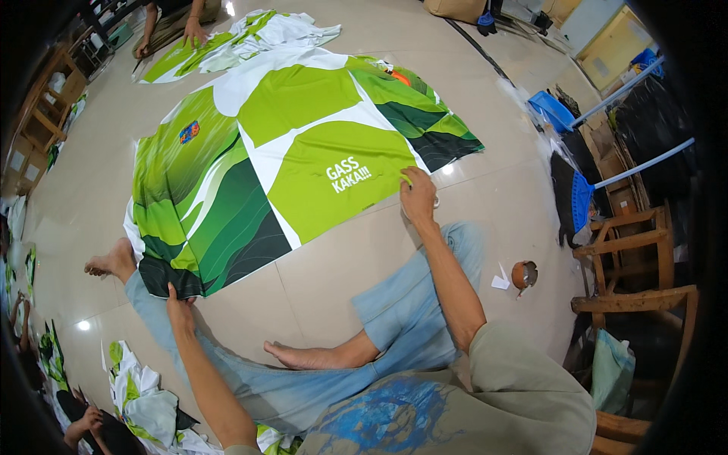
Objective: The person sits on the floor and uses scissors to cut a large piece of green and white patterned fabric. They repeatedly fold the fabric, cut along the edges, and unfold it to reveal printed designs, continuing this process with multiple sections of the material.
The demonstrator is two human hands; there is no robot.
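I log 1 printed fabric [345,159], apparently mostly spread, panels [311,102] still joined, left hand [180,312] and right hand [418,197] pinching its near edge.

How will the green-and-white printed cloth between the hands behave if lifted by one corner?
Likely floppy: the printed cloth shows soft creases and drapes over the lower leg near the left hand. Probably light for its size, since it looks thin. It may slide easily; the tiled floor looks smooth and glossy.
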